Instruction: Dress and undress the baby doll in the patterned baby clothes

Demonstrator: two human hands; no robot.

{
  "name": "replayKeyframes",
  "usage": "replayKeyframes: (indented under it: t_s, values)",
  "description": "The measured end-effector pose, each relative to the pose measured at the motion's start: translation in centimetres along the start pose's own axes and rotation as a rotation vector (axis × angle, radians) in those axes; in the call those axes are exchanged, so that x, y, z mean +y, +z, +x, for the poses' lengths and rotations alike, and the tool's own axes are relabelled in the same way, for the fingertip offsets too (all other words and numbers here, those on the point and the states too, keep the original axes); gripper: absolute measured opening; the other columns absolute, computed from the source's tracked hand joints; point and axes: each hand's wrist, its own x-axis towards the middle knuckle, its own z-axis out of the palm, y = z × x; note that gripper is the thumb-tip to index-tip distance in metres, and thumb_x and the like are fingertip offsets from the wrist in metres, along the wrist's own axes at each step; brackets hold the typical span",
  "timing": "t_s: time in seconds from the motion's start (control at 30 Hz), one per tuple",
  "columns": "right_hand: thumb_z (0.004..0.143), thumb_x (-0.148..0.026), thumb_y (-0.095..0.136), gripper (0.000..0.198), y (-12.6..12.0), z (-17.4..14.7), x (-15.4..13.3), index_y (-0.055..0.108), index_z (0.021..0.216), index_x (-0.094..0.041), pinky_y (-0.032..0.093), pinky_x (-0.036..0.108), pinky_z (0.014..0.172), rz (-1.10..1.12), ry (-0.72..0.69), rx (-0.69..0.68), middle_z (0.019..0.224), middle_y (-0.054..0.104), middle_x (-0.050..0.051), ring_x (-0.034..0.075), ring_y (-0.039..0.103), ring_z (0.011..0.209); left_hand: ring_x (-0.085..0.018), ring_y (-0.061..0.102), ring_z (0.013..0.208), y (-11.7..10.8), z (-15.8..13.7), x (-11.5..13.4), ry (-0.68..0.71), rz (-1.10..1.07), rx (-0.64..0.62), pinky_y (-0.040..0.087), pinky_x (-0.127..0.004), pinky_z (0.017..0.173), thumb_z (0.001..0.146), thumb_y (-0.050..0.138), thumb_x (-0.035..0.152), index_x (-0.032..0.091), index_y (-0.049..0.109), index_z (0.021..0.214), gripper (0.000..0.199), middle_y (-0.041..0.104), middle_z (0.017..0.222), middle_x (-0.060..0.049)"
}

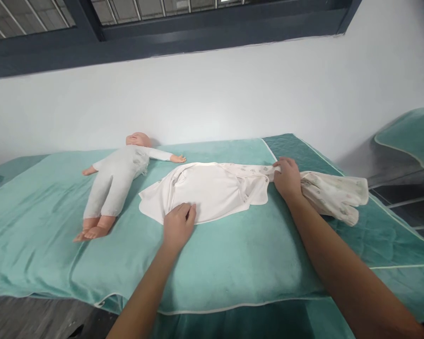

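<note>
We're apparently flattening the white garment [212, 190], next needing even tension between right hand [288, 179], pinching it, and left hand [178, 226], grip unclear.

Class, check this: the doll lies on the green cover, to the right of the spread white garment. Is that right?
Not quite: the head view shows the doll to the left of the spread white garment; it does lie on the green cover.
</note>
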Motion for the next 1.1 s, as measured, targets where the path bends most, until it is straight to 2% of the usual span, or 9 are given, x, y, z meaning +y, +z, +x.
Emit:
replayKeyframes:
  t_s: [0.17, 0.33, 0.47, 0.53, 0.7, 0.83, 0.9, 0.97, 1.1]
  values:
    - [0.086, -0.014, 0.043, 0.032, -0.2, -0.6, -1.4, 0.066, 0.108, -0.015, 0.037, 0.051, 0.109, -0.117, -0.12, -0.032, 0.141, 0.051, 0.016, 0.032, 0.04, 0.134, -0.013, 0.046, 0.06, -0.1, 0.0, 0.0, 0.002, 0.01, 0.006, 0.028, -0.028, 0.06, 0.098, 0.041, 0.032, 0.02, 0.042, 0.063, 0.037, 0.05, 0.061, 0.002]
    - [0.091, -0.021, 0.039, 0.038, -0.5, -1.2, -2.8, 0.064, 0.12, -0.015, 0.04, 0.047, 0.107, -0.003, -0.178, -0.233, 0.14, 0.055, 0.016, 0.029, 0.049, 0.129, -0.013, 0.048, 0.061, 0.0, 0.0, 0.0, -0.002, -0.002, 0.007, 0.028, -0.028, 0.06, 0.098, 0.041, 0.032, 0.02, 0.045, 0.063, 0.037, 0.053, 0.062, 0.001]
    - [0.095, -0.034, 0.038, 0.037, -1.4, -1.7, -3.7, 0.067, 0.11, -0.016, 0.046, 0.044, 0.098, 0.152, -0.042, -0.157, 0.117, 0.068, 0.014, 0.027, 0.06, 0.11, -0.013, 0.048, 0.06, 0.0, 0.0, 0.0, 0.0, -0.001, 0.008, 0.028, -0.028, 0.06, 0.098, 0.041, 0.032, 0.02, 0.044, 0.063, 0.037, 0.054, 0.061, 0.001]
    - [0.094, -0.044, 0.044, 0.037, -1.9, -2.2, -4.2, 0.067, 0.108, -0.019, 0.049, 0.04, 0.087, 0.252, 0.055, -0.204, 0.101, 0.071, 0.01, 0.025, 0.064, 0.093, -0.013, 0.047, 0.06, 0.0, 0.0, 0.0, 0.004, 0.004, 0.007, 0.028, -0.028, 0.06, 0.098, 0.04, 0.032, 0.02, 0.044, 0.062, 0.038, 0.053, 0.061, 0.001]
    - [0.077, -0.049, 0.067, 0.043, -3.2, -3.7, -5.5, 0.066, 0.111, -0.023, 0.045, 0.032, 0.069, 0.372, 0.193, -0.329, 0.076, 0.064, 0.0, 0.019, 0.058, 0.07, -0.014, 0.049, 0.061, 0.0, -0.1, -0.1, -0.002, 0.011, 0.009, 0.028, -0.029, 0.06, 0.098, 0.041, 0.032, 0.02, 0.044, 0.063, 0.037, 0.053, 0.062, 0.001]
    - [0.078, -0.052, 0.064, 0.046, -4.1, -4.1, -6.0, 0.063, 0.114, -0.023, 0.04, 0.027, 0.056, 0.735, 0.4, -0.316, 0.07, 0.061, -0.002, 0.016, 0.053, 0.059, -0.014, 0.049, 0.062, 0.1, -0.1, -0.1, -0.004, 0.008, 0.008, 0.029, -0.029, 0.061, 0.098, 0.041, 0.033, 0.02, 0.044, 0.063, 0.037, 0.053, 0.062, 0.001]
    - [0.078, -0.052, 0.063, 0.044, -4.2, -4.3, -5.9, 0.064, 0.11, -0.022, 0.04, 0.028, 0.055, 0.711, 0.424, -0.302, 0.07, 0.062, -0.001, 0.016, 0.053, 0.059, -0.014, 0.05, 0.062, 0.1, -0.1, -0.2, -0.005, 0.007, 0.007, 0.029, -0.029, 0.062, 0.098, 0.041, 0.033, 0.02, 0.045, 0.064, 0.037, 0.054, 0.062, 0.001]
    - [0.078, -0.047, 0.063, 0.038, -4.0, -4.5, -5.8, 0.067, 0.105, -0.021, 0.043, 0.03, 0.06, 0.505, 0.336, -0.255, 0.072, 0.063, 0.0, 0.017, 0.054, 0.062, -0.014, 0.051, 0.063, 0.1, -0.1, -0.2, -0.008, 0.007, 0.005, 0.03, -0.029, 0.062, 0.098, 0.04, 0.033, 0.02, 0.047, 0.065, 0.037, 0.055, 0.063, 0.001]
    - [0.082, -0.03, 0.055, 0.031, -3.5, -5.1, -6.1, 0.067, 0.108, -0.019, 0.047, 0.039, 0.086, 0.136, -0.091, -0.109, 0.104, 0.066, 0.01, 0.026, 0.06, 0.094, -0.014, 0.052, 0.064, 0.1, -0.1, -0.1, -0.021, 0.009, -0.007, 0.031, -0.029, 0.063, 0.099, 0.039, 0.034, 0.02, 0.05, 0.066, 0.037, 0.057, 0.065, 0.0]
